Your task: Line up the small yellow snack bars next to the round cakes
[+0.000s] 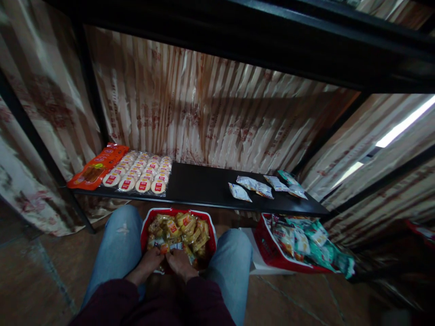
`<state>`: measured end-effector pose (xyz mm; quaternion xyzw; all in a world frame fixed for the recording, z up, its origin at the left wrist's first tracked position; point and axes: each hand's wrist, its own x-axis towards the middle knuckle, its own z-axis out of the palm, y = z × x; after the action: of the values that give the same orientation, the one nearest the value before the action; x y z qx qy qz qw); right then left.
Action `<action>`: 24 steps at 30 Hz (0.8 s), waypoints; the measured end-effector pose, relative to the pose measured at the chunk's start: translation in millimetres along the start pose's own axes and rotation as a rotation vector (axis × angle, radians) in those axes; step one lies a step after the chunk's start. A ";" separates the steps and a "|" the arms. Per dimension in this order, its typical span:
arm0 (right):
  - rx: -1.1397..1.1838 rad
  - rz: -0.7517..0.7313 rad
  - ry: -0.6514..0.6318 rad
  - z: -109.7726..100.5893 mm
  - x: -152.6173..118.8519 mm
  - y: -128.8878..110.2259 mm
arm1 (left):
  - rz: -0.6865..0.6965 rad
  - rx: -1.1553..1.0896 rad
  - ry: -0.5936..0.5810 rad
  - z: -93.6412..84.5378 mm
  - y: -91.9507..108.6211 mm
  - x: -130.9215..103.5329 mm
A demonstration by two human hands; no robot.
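Note:
A red basket with a white rim (214,226) stands between my knees, holding several yellow-wrapped snacks (186,223). Both hands are over its near side, close together. My left hand (152,261) has its fingers pressed together at a small orange and clear packet (165,248). Beside it, my right hand (179,261) is closed at the same spot, next to a white and blue wrapper (176,246). The fingertips are small and dim, so the exact hold of each hand is hard to make out.
The black shelf (200,183) carries an orange bag (98,166), rows of round white packets (143,172) at left and several small white packets (254,185) at right. A second red basket (267,244) with green and white packets stands right of my knee. Patterned curtains hang behind.

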<state>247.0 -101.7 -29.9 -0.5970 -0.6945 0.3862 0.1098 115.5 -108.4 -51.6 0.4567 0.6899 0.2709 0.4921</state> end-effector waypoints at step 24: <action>0.664 -0.170 0.304 -63.9 34.4 -24.1 | 0.370 -0.338 0.156 -10.2 86.9 29.9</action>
<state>259.2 -44.1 18.8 -0.5197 -0.5542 0.4870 0.4308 134.7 -42.9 10.7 0.4639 0.5755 0.5021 0.4489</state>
